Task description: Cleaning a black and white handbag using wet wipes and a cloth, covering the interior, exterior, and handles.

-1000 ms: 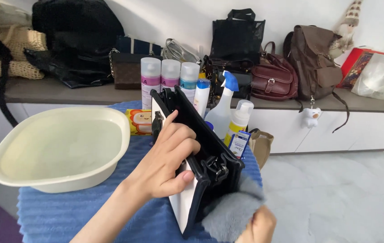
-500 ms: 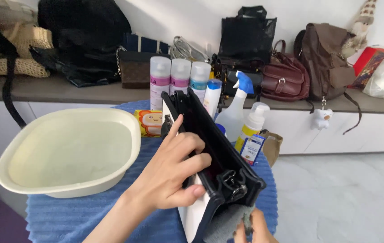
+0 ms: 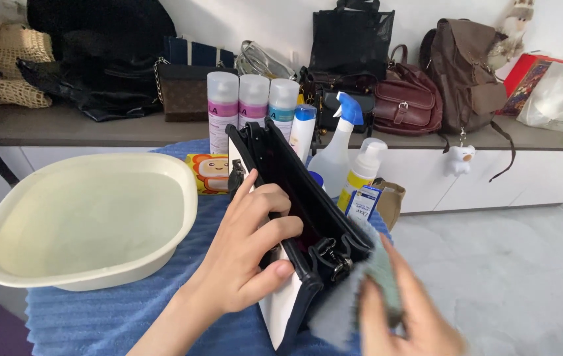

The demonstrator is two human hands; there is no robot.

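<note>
Behind one handbag, roughly six bottles; two hands.

Bright, even daylight is filling the room, and shadows are staying soft under the basin and along the shelf. The white wall is glowing without glare. The right hand and its grey cloth are smearing with motion blur. The left hand and the bottles are showing sharp.
</note>
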